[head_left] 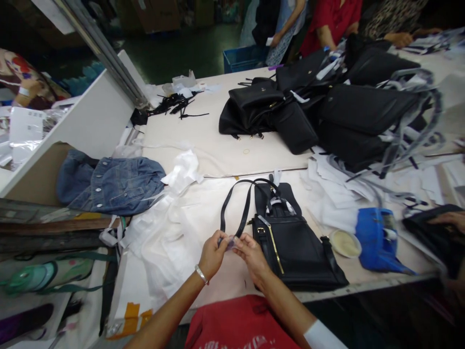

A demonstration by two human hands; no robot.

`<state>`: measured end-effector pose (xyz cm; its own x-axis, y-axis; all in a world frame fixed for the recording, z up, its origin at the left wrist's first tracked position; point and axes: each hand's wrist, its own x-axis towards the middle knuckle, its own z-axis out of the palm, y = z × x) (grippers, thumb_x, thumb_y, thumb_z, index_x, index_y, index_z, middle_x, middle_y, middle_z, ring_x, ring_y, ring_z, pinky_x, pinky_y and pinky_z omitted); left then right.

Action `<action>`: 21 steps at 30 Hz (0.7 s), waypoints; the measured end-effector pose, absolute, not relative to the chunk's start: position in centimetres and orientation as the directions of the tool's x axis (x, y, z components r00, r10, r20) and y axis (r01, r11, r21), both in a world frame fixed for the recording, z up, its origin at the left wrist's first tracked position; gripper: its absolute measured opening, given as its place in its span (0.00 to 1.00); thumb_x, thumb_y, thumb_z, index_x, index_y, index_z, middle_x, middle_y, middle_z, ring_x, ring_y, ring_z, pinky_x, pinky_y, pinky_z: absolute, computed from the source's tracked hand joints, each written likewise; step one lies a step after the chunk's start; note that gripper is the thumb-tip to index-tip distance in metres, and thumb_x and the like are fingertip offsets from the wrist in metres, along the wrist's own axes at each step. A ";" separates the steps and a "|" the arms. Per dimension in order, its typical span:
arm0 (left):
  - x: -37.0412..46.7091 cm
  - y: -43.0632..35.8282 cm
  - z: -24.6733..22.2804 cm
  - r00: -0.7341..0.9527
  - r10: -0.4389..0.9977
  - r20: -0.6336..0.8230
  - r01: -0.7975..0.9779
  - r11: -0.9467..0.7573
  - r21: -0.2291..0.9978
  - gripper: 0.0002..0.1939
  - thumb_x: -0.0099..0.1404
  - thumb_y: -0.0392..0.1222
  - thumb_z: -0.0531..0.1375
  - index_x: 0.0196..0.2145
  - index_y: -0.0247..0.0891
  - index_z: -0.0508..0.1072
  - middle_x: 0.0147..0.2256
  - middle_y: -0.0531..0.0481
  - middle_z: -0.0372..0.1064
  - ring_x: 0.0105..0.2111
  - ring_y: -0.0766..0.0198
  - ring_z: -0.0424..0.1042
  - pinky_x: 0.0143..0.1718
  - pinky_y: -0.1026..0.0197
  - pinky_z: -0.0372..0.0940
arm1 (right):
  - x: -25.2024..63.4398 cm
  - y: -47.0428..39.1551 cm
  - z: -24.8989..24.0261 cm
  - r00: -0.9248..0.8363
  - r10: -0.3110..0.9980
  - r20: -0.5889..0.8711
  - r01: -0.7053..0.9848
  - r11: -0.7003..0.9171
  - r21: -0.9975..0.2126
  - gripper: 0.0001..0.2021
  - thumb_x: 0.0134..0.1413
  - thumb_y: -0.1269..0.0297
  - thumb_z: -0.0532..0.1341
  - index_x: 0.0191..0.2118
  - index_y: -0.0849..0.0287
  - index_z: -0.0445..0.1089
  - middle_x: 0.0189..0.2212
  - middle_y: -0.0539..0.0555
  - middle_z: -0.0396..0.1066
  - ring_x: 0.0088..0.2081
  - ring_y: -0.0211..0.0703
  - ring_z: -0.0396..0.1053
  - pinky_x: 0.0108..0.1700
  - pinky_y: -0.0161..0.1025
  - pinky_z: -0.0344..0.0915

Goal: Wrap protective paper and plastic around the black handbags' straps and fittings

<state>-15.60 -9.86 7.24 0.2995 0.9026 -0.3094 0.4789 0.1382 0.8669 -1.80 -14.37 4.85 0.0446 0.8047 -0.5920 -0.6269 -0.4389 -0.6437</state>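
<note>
A black backpack with a gold zip lies on the table just right of my hands, its top flap folded away from me. Its thin black strap loops out to the left and ends at my fingers. My left hand, with a silver bangle at the wrist, pinches the strap end and a small piece of clear purplish plastic. From the other side, my right hand pinches the same strap and plastic. Fingertips partly cover where the plastic meets the strap.
Black bags are heaped at the back right. White paper and a denim jacket lie left. A round dish and blue container stand right. Another person's hand touches a black bag at the right edge.
</note>
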 end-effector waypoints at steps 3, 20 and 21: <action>-14.8 -9.5 7.2 0.304 0.895 -0.326 0.480 0.152 0.864 0.12 0.63 0.49 0.52 0.29 0.38 0.67 0.24 0.55 0.66 0.26 0.66 0.64 0.30 0.64 0.57 | -0.1 -13.9 5.1 0.028 0.804 -0.593 -0.608 -0.457 -0.649 0.16 0.47 0.50 0.63 0.37 0.56 0.69 0.36 0.54 0.71 0.38 0.42 0.68 0.43 0.40 0.64; -12.2 -8.3 6.8 0.300 0.876 -0.377 0.482 0.201 0.853 0.12 0.64 0.49 0.51 0.29 0.40 0.65 0.25 0.54 0.64 0.27 0.64 0.64 0.31 0.63 0.59 | 1.6 -12.6 3.9 -0.038 0.830 -0.556 -0.536 -0.487 -0.690 0.17 0.46 0.49 0.64 0.36 0.57 0.67 0.31 0.51 0.68 0.33 0.39 0.66 0.37 0.37 0.62; -12.0 -8.2 6.9 0.297 0.875 -0.382 0.473 0.213 0.855 0.12 0.64 0.49 0.51 0.29 0.39 0.65 0.25 0.54 0.64 0.27 0.64 0.65 0.30 0.63 0.60 | 1.6 -12.5 3.8 -0.030 0.836 -0.548 -0.501 -0.487 -0.715 0.17 0.44 0.50 0.65 0.34 0.57 0.67 0.28 0.50 0.67 0.31 0.39 0.65 0.36 0.36 0.62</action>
<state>-12.02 -8.23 6.88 0.2968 0.8752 -0.3820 0.4730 0.2128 0.8550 1.57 -12.49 3.80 -0.0304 0.8360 -0.5478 -0.5013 -0.4869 -0.7152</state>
